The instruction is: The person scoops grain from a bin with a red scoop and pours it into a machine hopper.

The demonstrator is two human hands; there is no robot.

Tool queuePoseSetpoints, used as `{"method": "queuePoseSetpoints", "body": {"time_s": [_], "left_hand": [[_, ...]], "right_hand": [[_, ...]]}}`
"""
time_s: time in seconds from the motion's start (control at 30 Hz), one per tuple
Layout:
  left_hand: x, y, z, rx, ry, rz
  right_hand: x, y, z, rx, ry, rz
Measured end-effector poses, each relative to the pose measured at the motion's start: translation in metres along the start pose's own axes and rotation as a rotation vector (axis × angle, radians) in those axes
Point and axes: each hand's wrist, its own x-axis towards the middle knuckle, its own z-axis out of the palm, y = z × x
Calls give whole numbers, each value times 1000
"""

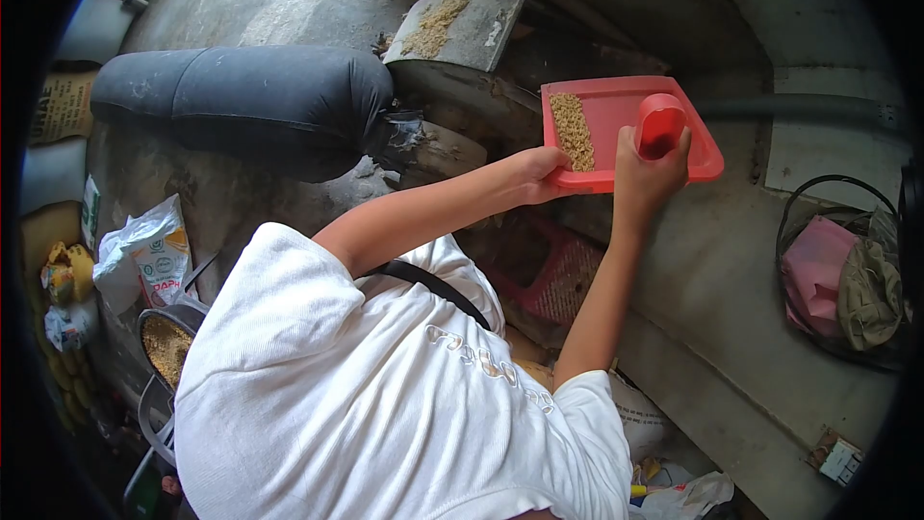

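Note:
A shallow red plastic tray [616, 101] hangs tilted over the floor, with a strip of yellowish grains [572, 132] along its left side. My left hand [539, 175] grips the tray's near left corner, thumb on the rim close to the grains. Over the tray's right half, my right hand [650, 173] is closed around a red scoop-like piece [662, 117] with a rounded, hollow end facing up. Whether this piece is joined to the tray is hidden by the fingers.
A dark, stuffed cylinder [241, 101] lies to the left. Behind it, more grains [435, 27] rest on a curved grey slab [481, 34]. A red plastic stool [558, 274] stands below the tray. A container of grain [166, 347] is beside me; a bag [818, 260] is at right.

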Motion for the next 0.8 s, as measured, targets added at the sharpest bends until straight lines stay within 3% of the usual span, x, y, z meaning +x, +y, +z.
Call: {"method": "queuePoseSetpoints", "body": {"time_s": [0.8], "left_hand": [[-6, 3, 2, 25, 24, 25]], "right_hand": [[5, -7, 3, -9, -20, -25]]}}
